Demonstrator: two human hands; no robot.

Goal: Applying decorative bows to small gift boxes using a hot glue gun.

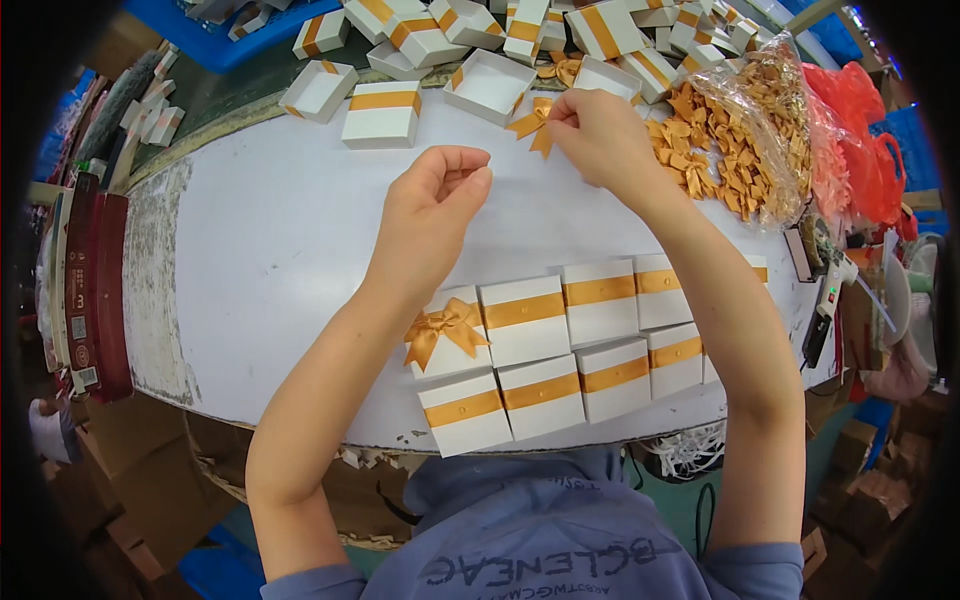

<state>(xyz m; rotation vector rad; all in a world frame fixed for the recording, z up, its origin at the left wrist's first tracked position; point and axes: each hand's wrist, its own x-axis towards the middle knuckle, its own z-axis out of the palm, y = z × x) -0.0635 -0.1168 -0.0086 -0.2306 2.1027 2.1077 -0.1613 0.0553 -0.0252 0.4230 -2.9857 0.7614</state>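
Observation:
My right hand (pixel 602 135) pinches a gold ribbon bow (pixel 535 125) whose tails hang over the white tabletop (pixel 290 220). To its left my left hand (pixel 437 200) hovers above the table, fingers curled in and the thumb near the index fingertip; whether anything small is inside cannot be seen. Below my hands stand two rows of white boxes (pixel 522 340) with gold ribbon bands, each showing a small spot on its band. The leftmost box of the farther row carries a gold bow (pixel 447 330). My right forearm hides part of the rows.
A clear plastic bag (pixel 775 130) spills a heap of gold bows (pixel 705 150) at the right, beside a red plastic bag (pixel 865 150). Many white boxes (pixel 382 115) and open box parts (pixel 490 88) pile up at the back. A blue crate (pixel 215 45) sits far left.

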